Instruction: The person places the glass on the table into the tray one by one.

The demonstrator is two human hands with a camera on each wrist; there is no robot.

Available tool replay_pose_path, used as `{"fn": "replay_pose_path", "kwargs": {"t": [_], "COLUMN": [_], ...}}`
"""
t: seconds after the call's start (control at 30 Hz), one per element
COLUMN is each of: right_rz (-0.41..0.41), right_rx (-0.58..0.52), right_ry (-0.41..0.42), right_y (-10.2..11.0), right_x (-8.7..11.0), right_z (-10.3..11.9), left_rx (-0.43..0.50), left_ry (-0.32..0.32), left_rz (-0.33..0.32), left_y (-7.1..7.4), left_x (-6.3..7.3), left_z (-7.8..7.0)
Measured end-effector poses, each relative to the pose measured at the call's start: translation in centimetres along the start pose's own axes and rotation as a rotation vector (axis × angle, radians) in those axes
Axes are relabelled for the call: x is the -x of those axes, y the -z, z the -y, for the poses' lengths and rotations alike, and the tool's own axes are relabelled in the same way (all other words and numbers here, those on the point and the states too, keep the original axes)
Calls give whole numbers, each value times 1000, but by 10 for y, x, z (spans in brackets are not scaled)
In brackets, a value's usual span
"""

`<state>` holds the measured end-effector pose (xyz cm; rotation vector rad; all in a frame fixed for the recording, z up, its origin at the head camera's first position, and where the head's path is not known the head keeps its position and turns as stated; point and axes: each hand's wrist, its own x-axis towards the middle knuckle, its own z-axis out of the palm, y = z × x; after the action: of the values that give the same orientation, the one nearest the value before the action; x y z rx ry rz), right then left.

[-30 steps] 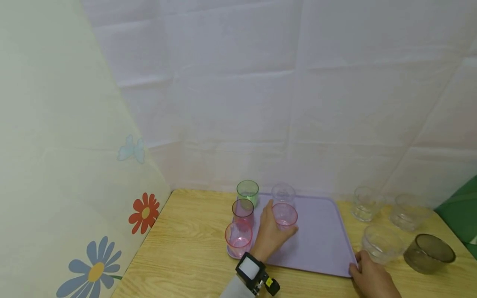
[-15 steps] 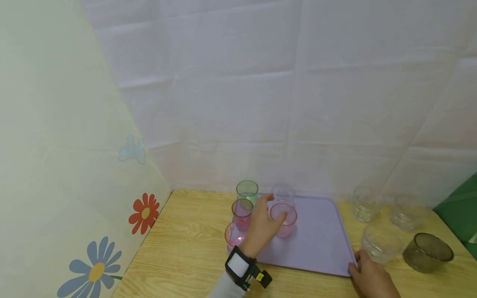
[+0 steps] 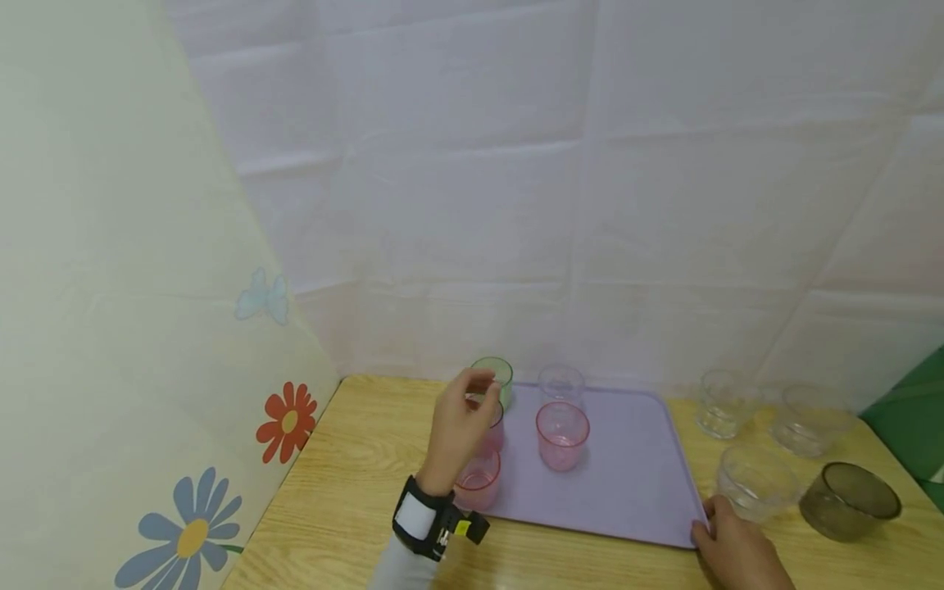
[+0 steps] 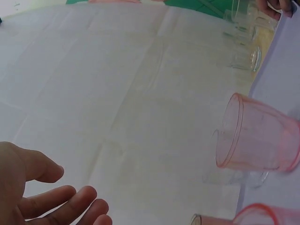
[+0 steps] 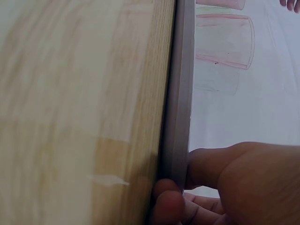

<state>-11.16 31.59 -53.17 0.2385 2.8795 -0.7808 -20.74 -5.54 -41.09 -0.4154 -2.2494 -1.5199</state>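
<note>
I have the left hand point(image 3: 459, 426) empty, thumb apart from loosely bent fingers, near the green cup point(image 3: 505, 388); right of it, one pink cup point(image 3: 563, 442) stands on the purple tray point(image 3: 630, 475), whose corner my right hand point(image 3: 740, 547) pinches.

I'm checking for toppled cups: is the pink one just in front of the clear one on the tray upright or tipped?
Upright: the pink cup stands on the purple tray, rim up, base down.

The lilac tray point(image 3: 627, 479) lies flat, its near right corner pinched by my right fingers point(image 5: 169, 207). On it a see-through pink cup point(image 3: 563, 447) stands upright, right of my left fingers point(image 4: 88, 193); a green cup point(image 3: 505, 385), dark-rimmed cup point(image 3: 496, 433) and second pink cup point(image 3: 479, 489) stand near them.
</note>
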Motion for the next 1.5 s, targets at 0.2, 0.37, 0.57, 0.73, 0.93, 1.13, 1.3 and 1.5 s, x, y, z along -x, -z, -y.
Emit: {"fn": "replay_pose_path", "kwargs": {"t": [0.2,0.37,0.57,0.73,0.93,1.13,1.3,1.5], "right_rz": [-3,4,-7,-29,-31,-19,-22,-22], "right_rx": [-3,-3,-2,-10,-18,-12,-12,-7], "right_ry": [1,3,7,25,29,22,26,28], "right_y": [-1,0,0,0,-1,0,-1,-1], "right_x": [1,0,0,1,2,1,0,-1], "right_z": [1,0,0,0,0,-1,-2,-2], "left_rx": [-26,-16,-8,-12,-39,-70,41,70], "left_ry": [53,94,191,300,399,397,471,489], "left_rz": [-92,-140,-133,-112,-32,71,109,134], "left_y": [26,39,40,34,28,27,25,22], "left_x": [5,13,28,40,51,59,64,68], "left_z": [17,41,74,101,125,136,141,145]}}
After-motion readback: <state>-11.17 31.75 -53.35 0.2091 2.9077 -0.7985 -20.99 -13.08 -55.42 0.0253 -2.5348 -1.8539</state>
